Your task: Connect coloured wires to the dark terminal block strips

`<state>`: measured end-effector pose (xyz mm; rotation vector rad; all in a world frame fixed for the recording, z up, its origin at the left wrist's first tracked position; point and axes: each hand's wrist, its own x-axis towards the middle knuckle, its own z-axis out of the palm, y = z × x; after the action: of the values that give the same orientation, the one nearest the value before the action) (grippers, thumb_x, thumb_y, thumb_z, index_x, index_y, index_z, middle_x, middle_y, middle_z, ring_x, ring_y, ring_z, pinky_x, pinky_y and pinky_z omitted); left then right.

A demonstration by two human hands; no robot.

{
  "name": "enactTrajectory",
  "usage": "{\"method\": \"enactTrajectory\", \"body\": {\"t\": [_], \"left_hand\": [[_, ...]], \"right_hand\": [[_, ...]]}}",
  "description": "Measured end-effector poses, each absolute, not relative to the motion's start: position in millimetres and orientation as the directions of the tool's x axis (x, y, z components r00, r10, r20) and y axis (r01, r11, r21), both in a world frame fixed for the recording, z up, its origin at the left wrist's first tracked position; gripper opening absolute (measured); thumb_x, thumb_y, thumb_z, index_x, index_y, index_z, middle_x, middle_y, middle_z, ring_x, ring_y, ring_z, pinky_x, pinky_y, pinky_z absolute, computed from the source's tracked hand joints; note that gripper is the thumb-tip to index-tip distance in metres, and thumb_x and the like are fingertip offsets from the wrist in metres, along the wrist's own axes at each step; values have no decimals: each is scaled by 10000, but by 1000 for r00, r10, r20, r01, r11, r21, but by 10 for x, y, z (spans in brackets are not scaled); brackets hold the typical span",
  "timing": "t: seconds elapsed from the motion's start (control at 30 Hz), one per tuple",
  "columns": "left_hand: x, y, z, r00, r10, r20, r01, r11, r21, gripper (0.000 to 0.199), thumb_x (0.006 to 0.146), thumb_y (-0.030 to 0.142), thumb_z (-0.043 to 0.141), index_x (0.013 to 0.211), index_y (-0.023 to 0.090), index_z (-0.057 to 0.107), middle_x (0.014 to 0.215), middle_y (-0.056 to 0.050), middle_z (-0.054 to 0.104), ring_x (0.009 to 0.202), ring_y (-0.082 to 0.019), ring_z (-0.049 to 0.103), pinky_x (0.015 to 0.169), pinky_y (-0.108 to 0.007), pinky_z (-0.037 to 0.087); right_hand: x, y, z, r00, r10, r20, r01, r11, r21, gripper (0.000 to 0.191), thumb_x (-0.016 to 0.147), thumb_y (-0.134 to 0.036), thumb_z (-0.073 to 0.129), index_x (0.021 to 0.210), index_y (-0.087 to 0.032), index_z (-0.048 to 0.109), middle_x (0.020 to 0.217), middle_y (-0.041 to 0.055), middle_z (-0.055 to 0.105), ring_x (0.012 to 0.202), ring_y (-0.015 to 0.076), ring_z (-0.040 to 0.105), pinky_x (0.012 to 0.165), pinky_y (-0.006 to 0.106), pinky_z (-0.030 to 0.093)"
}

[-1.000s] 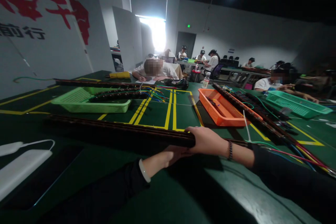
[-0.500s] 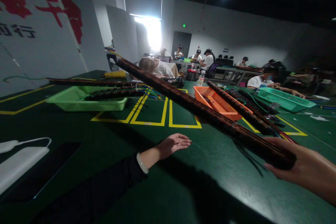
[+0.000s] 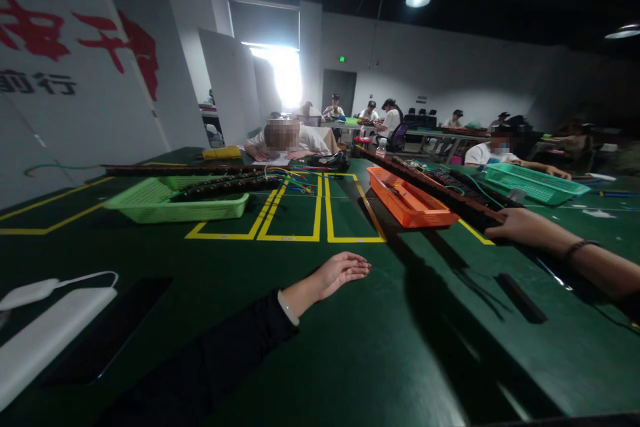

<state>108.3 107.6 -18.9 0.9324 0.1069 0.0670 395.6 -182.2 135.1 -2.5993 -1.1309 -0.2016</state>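
In the head view, my right hand [image 3: 523, 230] is wrapped round the near end of a long, dark brown strip that looks like a wrapped wire harness [image 3: 425, 183]. The harness slants away to the upper left, its middle passing above or beside an orange basket [image 3: 425, 219]; whether they touch I cannot tell. Low over the green table [image 3: 310, 360], or resting on it, my left hand [image 3: 337, 275] has its fingers stretched out and holds nothing. A short dark strip [image 3: 521, 298] lies on the table below my right hand.
At left, a light green basket [image 3: 180, 212] holds dark bundles with coloured wires [image 3: 300, 185]. A phone [image 3: 115, 327] and a white power-bank-like block [image 3: 55, 327] lie near left. A teal basket [image 3: 535, 188] stands at right. Across the table, a person [image 3: 310, 140] leans down.
My right hand has swung the long harness away and to the right, lower towards the orange basket. The short dark strip now shows on the table. My left hand has barely moved.
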Motion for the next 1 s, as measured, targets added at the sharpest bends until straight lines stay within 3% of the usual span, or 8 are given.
{"method": "enactTrajectory", "body": {"t": [0.1,0.2,0.47,0.67,0.83,1.0], "left_hand": [[1074,1079,-193,992,108,-64,-12,590,807,195,789,107,572,982,77,587,1010,-178,658,951,-224,641,1003,-446,389],[1085,1087,-221,992,116,-51,-27,591,806,204,783,111,577,984,78,588,1003,-177,658,944,-228,643,994,-453,393],[1109,1101,-274,993,103,-56,-18,603,797,200,791,143,590,979,76,595,1003,-180,655,945,-224,643,988,-440,400],[1095,1092,-253,994,104,-42,-30,604,796,206,785,120,579,988,83,586,993,-167,660,948,-223,641,988,-441,400],[1096,1107,-236,994,86,-63,-3,619,786,183,832,167,516,968,74,597,989,-174,659,936,-217,641,985,-439,401],[1117,1129,-301,996,77,-50,-8,616,787,198,812,151,557,991,73,590,1032,-185,647,966,-223,636,987,-436,400]], "right_hand": [[4159,-1611,1396,798,599,62,601,-784,-154,226,682,-382,533,587,-183,581,592,97,620,486,188,548,510,325,376],[4310,-1440,1442,829,559,26,557,-820,-131,283,681,-384,532,528,-151,578,632,152,616,518,195,567,541,339,376],[4423,-1098,1303,820,555,139,568,-818,-92,269,656,-434,546,504,-213,519,672,158,620,524,180,502,563,371,379],[4388,-1155,1234,712,628,314,678,-731,-73,297,641,-493,549,486,-261,448,485,66,529,446,156,409,507,365,374],[4414,-1226,1135,715,628,307,680,-727,-95,281,660,-474,543,499,-266,445,487,54,519,419,155,402,485,366,370],[4313,-1129,974,715,614,336,652,-758,-3,320,684,-522,526,520,-253,473,545,77,535,448,173,424,492,380,366]]}}
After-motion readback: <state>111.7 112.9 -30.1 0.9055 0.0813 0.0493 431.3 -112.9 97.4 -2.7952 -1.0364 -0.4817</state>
